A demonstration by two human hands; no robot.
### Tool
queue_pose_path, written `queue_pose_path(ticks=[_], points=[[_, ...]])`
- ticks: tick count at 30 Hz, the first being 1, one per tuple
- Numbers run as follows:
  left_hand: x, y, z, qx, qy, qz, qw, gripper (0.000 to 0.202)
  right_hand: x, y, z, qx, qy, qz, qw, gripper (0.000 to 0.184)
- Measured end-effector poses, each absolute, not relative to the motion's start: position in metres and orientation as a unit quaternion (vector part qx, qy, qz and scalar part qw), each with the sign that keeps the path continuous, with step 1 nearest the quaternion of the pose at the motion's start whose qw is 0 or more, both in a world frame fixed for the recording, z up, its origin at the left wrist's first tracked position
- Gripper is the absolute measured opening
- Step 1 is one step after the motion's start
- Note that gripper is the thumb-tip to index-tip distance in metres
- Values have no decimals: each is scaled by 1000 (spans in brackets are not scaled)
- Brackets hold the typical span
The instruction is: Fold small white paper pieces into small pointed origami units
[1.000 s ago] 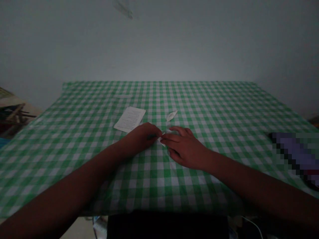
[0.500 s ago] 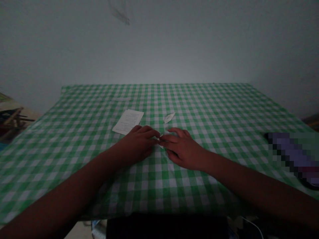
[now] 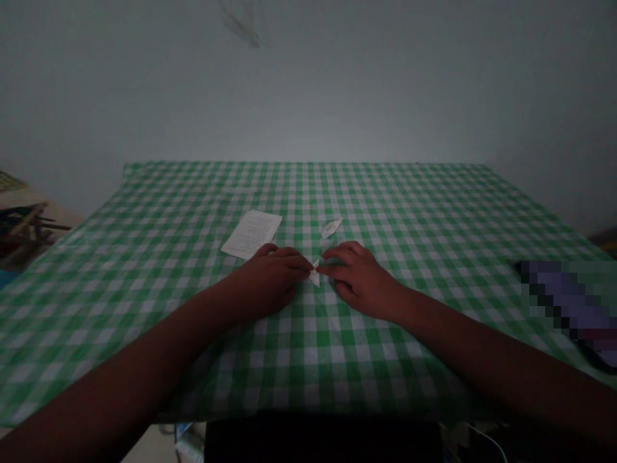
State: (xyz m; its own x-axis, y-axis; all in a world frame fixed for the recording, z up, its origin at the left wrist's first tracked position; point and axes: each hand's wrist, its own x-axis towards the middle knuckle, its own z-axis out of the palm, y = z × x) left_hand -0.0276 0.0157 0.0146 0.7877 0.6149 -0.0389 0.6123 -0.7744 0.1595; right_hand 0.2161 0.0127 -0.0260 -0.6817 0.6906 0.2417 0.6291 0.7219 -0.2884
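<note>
A small piece of folded white paper (image 3: 315, 278) lies on the checked cloth between my two hands. My left hand (image 3: 270, 278) is closed at the paper's left side, its fingertips pressed on it and the thumb tucked beneath. From the other side, my right hand (image 3: 361, 278) touches the paper with one outstretched fingertip. Its other fingers are bent and apart, and the thumb stands clear of the paper. Fingertips cover part of the paper, so its full shape is hidden. Just beyond the hands rests another folded paper piece (image 3: 332, 227), narrow and pointed.
Printed paper sheets (image 3: 253, 233) lie in a stack beyond my left hand. At the right edge is a dark-rimmed object (image 3: 569, 308), blurred by pixels. A green and white checked cloth (image 3: 409, 212) covers the table, which reaches back to a plain wall (image 3: 366, 77).
The fingers of my right hand have drawn apart and back to the right, showing more of the folded paper. My left hand stays at the paper. The whole view has shifted slightly.
</note>
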Motion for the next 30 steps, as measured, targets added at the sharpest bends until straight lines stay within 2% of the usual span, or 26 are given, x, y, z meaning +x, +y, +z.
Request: queue_pose_path(ticks=[7,14,25,30], points=[[-26,13,18,933,347,6,89,45,213,4,-12,-357,-930,-3,84,42],[-24,11,19,930,358,1,86,44,214,0,-10,-332,-939,-66,61,34],[-24,11,17,933,350,12,78,43,220,-1,-6,-297,-953,-24,56,36],[-25,11,16,934,346,20,84,46,216,4,-9,-347,-935,-7,68,53]])
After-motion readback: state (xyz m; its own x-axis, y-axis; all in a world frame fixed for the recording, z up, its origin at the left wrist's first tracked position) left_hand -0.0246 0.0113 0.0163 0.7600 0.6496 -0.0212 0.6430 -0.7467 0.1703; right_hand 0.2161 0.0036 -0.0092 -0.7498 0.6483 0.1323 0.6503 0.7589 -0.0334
